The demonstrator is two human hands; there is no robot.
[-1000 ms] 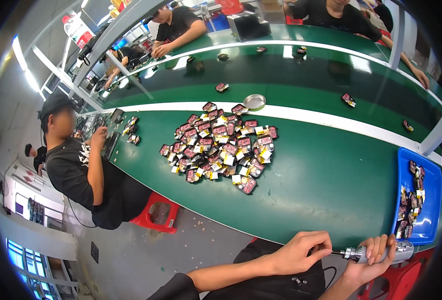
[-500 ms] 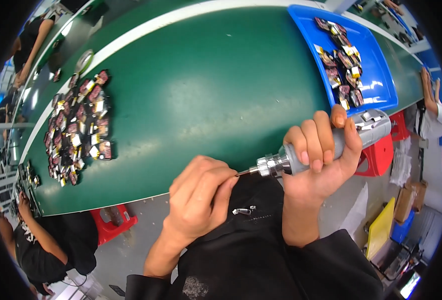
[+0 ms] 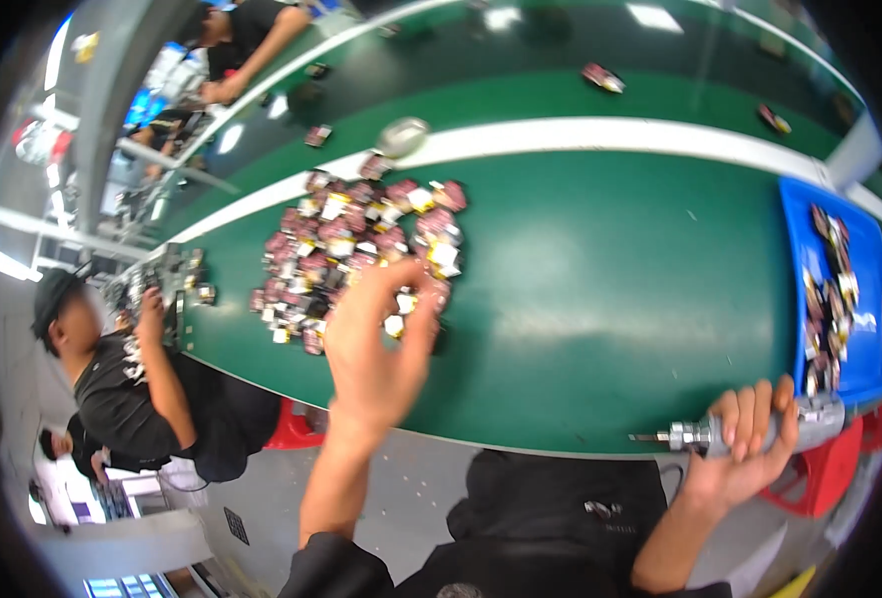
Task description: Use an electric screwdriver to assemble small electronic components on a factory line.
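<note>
My left hand (image 3: 371, 349) reaches over the near right side of a pile of small electronic assemblies (image 3: 331, 239), maroon and black with white and yellow bits. Its thumb and fingers curve apart, and several pieces show between them. The hand is a little blurred, and I see nothing held in it. At the right, by the near table edge, my right hand (image 3: 730, 468) is closed around a grey electric screwdriver (image 3: 818, 424). The silver chuck and thin bit point left, clear of any piece.
A blue tray (image 3: 792, 259) with more assemblies lies at the right end of the green table (image 3: 600, 289). A roll of tape (image 3: 403, 137) stands beyond the pile near a white rail (image 3: 581, 137). Loose pieces lie beyond the rail. Another person (image 3: 152, 389) sits at the left.
My view has turned left. My left hand has left the screwdriver's bit and moved out to the pile, its fingers parting. The right hand still holds the screwdriver, now farther right in view.
</note>
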